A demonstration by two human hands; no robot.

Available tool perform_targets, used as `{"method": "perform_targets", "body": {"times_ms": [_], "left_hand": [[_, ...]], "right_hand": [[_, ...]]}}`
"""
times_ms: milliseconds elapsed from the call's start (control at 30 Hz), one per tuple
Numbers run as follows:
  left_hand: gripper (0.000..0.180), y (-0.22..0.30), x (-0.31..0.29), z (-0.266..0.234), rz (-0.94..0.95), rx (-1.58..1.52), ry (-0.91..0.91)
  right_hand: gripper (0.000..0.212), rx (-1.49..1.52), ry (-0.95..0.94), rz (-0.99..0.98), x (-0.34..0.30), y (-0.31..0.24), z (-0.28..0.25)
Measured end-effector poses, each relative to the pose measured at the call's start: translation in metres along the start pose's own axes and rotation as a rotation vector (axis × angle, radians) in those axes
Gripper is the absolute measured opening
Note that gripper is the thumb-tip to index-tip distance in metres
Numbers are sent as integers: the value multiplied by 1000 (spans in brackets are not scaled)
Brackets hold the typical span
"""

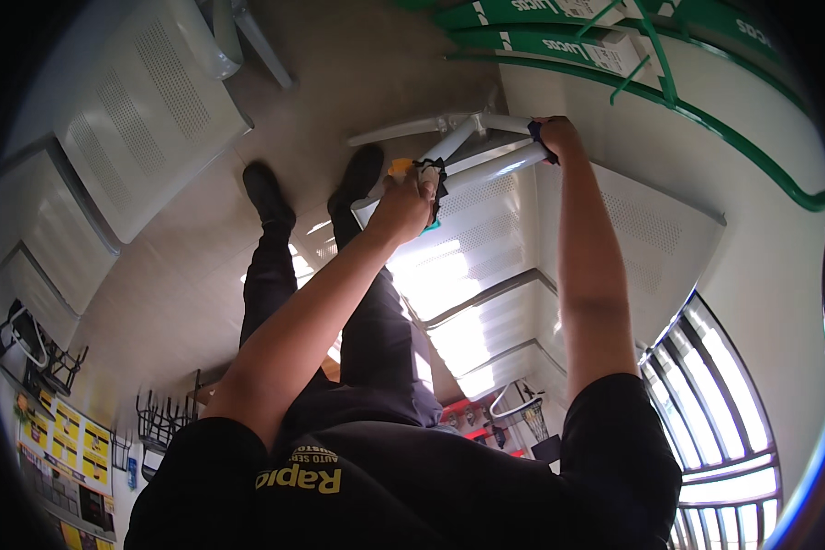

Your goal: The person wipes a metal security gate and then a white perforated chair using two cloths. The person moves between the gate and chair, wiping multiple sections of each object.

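My left hand (pixel 408 209) is closed around a light-coloured thing with an orange top (pixel 400 167); its kind is hard to make out. Black, ragged-edged material (pixel 442 176) and a bit of teal show beside those fingers. Farther right, my right hand (pixel 559 137) is closed over a dark blue cloth (pixel 544 145), which lies against the end of a silvery tubular armrest (pixel 504 165). The armrest belongs to a perforated metal bench seat (pixel 477 220) in front of me. My left hand is near the armrest's other end; whether it touches is unclear.
More perforated metal seats (pixel 128 119) stand at the left. A green wire rack (pixel 674 101) with green and white boxes is on the upper right wall. A barred window (pixel 715 394) is at the lower right. Black wire racks (pixel 165 417) stand lower left. Sunlight stripes the seat.
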State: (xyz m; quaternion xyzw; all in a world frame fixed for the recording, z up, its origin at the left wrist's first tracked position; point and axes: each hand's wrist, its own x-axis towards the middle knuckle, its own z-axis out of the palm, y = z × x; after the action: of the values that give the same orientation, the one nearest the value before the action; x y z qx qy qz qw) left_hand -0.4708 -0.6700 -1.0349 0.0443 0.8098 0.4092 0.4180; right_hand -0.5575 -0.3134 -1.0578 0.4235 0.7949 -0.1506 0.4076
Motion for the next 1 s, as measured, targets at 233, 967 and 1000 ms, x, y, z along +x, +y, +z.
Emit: {"method": "perform_targets", "body": {"times_ms": [233,967,1000], "left_hand": [[44,-36,69,-3,-180,-421,-350],[28,-52,78,-15,-486,-516,-701],[28,-52,69,-20,-586,-678,-688]], "right_hand": [[32,-838,-553,111,41,-55,-31],[27,-1164,-452,-583,-15,-138,177],[27,-1086,-604,-411,-37,-160,170]]}}
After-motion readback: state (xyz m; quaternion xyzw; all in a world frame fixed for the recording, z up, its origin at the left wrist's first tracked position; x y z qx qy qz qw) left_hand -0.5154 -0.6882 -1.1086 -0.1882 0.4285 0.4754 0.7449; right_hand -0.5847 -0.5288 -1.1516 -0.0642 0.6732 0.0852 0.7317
